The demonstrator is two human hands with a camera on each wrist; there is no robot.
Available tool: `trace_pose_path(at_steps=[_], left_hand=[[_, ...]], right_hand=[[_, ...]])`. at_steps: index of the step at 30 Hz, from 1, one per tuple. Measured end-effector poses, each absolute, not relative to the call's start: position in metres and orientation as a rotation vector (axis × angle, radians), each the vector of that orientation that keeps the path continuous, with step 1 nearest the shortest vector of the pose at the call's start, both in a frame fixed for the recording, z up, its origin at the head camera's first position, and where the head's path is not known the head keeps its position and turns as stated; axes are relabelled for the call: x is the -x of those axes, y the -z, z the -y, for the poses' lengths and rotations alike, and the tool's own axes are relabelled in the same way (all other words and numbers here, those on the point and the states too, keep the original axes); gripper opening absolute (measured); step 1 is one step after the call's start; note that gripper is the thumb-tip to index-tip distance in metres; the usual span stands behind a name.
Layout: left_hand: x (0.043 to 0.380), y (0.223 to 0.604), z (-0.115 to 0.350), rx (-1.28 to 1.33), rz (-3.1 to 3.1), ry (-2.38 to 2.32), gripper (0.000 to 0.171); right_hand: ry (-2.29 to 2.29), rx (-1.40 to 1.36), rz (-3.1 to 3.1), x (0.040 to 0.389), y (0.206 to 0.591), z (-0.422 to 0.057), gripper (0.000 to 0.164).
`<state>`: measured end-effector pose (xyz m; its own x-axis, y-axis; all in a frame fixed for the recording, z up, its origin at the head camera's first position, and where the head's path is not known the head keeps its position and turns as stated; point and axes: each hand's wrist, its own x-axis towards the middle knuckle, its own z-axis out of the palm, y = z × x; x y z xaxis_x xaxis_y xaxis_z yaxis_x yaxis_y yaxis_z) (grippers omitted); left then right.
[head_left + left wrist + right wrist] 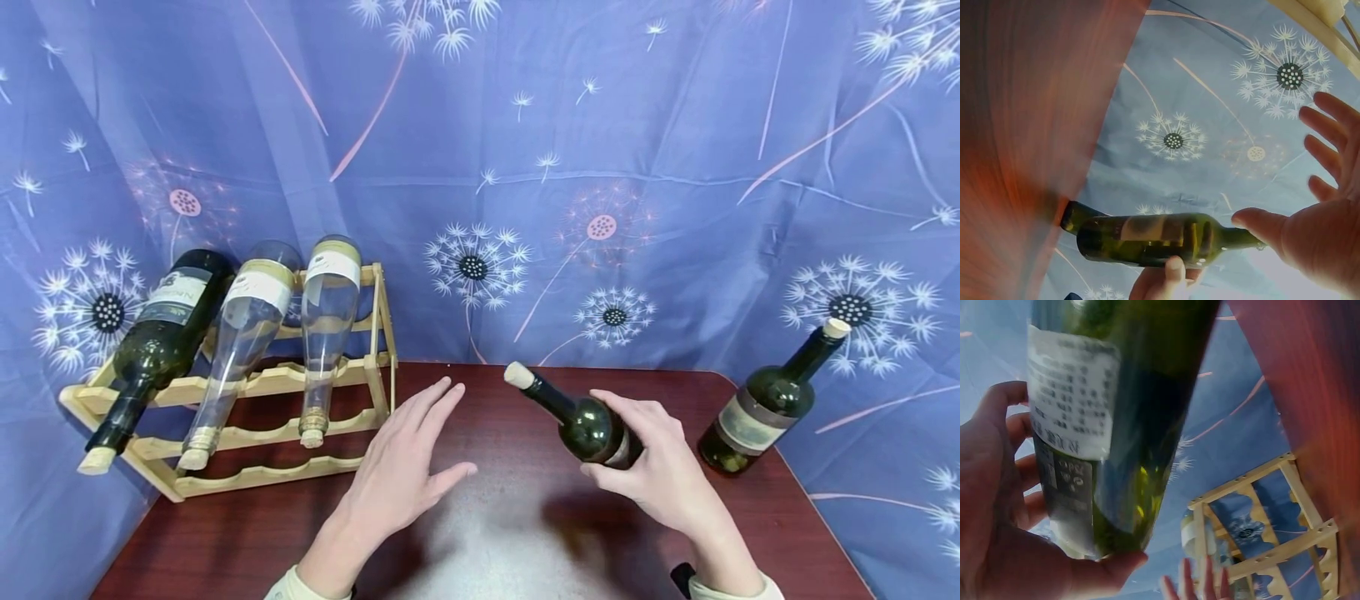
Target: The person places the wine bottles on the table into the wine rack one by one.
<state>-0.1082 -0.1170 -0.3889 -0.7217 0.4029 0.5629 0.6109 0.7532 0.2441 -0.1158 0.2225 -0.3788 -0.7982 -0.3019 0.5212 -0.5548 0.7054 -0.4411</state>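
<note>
My right hand [660, 467] grips a dark green wine bottle [592, 433] around its body, thumb on the near side and fingers on the far side. The bottle leans, its corked neck pointing up and left, and a shadow falls on the table below it. In the right wrist view a white printed label shows on the bottle [1147, 394]. My left hand [397, 462] hovers left of the bottle with fingers straight and thumb spread, holding nothing. From the left wrist, that thumb overlaps the bottle's neck [1235, 237].
A wooden wine rack [285, 473] stands at the left of the dark red table [480, 533]. On its top lie a dark green bottle [165, 333] and two clear bottles [251, 317], corks toward me. Another corked green bottle [757, 417] stands at right. A blue dandelion-patterned cloth [480, 108] hangs behind.
</note>
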Motion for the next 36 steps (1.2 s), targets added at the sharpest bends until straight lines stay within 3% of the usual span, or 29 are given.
trace_pose_path(at_steps=[9, 21, 28, 36], left_hand=[[0.109, 0.382, 0.113, 0.882, 2.144, 0.622, 0.098], [0.103, 0.391, 0.102, 1.006, 2.259, 0.386, 0.092], [0.097, 0.405, 0.088, 1.057, 2.306, 0.269, 0.07], [0.098, 0.412, 0.083, 1.002, 2.263, 0.146, 0.032]], right_hand=[[-0.463, -0.722, 2.494, 0.114, 0.389, -0.207, 0.088], [-0.189, -0.76, 2.539, 0.11, 0.397, -0.187, 0.086], [-0.139, -0.817, 2.524, 0.104, 0.397, -0.174, 0.085], [-0.177, -0.885, 2.496, 0.098, 0.398, -0.162, 0.086]])
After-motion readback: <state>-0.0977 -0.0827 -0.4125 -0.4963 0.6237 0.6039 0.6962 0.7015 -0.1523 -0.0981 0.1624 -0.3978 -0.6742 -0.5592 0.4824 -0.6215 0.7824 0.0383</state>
